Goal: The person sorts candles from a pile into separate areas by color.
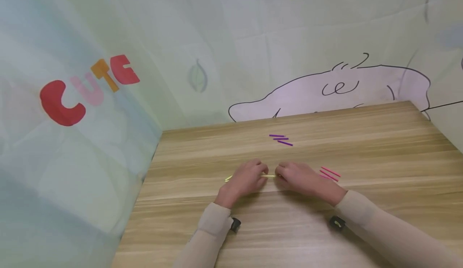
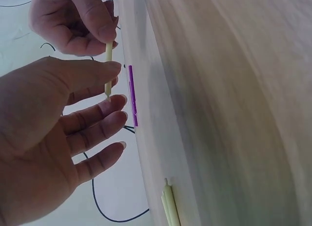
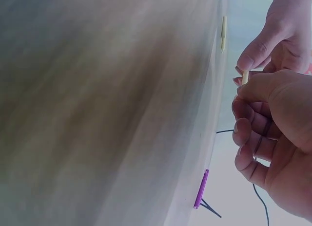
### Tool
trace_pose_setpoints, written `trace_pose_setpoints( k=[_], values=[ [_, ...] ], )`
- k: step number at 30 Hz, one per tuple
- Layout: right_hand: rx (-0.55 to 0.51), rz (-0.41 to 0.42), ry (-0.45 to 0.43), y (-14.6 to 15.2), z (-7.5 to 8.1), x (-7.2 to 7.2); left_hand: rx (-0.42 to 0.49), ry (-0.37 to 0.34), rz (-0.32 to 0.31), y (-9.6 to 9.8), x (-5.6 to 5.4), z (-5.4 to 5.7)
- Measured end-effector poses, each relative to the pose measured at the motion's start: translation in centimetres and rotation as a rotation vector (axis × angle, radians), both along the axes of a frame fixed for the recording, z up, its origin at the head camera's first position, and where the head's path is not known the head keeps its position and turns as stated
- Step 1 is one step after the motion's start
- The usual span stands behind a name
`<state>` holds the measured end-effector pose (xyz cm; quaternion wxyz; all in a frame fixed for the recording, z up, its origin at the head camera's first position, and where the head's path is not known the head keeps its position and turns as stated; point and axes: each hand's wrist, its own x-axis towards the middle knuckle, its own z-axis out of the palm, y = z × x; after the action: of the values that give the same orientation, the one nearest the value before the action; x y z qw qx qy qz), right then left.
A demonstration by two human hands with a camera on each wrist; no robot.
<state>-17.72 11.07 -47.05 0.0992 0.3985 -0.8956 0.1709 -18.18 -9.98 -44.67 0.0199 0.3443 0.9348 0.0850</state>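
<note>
A thin pale-yellow stick (image 1: 268, 176) spans the gap between the two hands, just over the table. My left hand (image 1: 247, 177) pinches one end between thumb and index finger; in the left wrist view a narrowed tip pokes out past them, and the other fingers are spread. The opposite end is pinched by my right hand (image 1: 298, 177), its remaining fingers loosely curled in the right wrist view. Left of the left hand lie more yellow sticks (image 2: 170, 206), partly hidden by it in the head view. Pink sticks (image 1: 330, 171) lie beside the right forearm.
Several purple sticks (image 1: 276, 136) lie farther back on the wood-grain table (image 1: 195, 151). A printed curtain (image 1: 217, 39) hangs behind the table and along its left side. Each wrist carries a small black device, one on the left (image 1: 236, 224) and one on the right (image 1: 337, 223).
</note>
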Motion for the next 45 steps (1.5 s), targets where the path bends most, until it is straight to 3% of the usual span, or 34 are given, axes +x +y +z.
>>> trace_pose_setpoints(
  k=[11,31,45],
  values=[
    [-0.028,0.002,0.053,-0.6,0.1,0.1,-0.001,0.023,-0.016,0.6,0.3,0.2],
    [-0.030,0.012,0.060,-1.2,0.1,0.0,0.010,-0.010,-0.001,0.3,0.5,0.3],
    [0.004,0.017,-0.010,-1.2,0.0,0.1,0.033,0.024,0.009,-1.0,0.5,-0.3]
  ],
)
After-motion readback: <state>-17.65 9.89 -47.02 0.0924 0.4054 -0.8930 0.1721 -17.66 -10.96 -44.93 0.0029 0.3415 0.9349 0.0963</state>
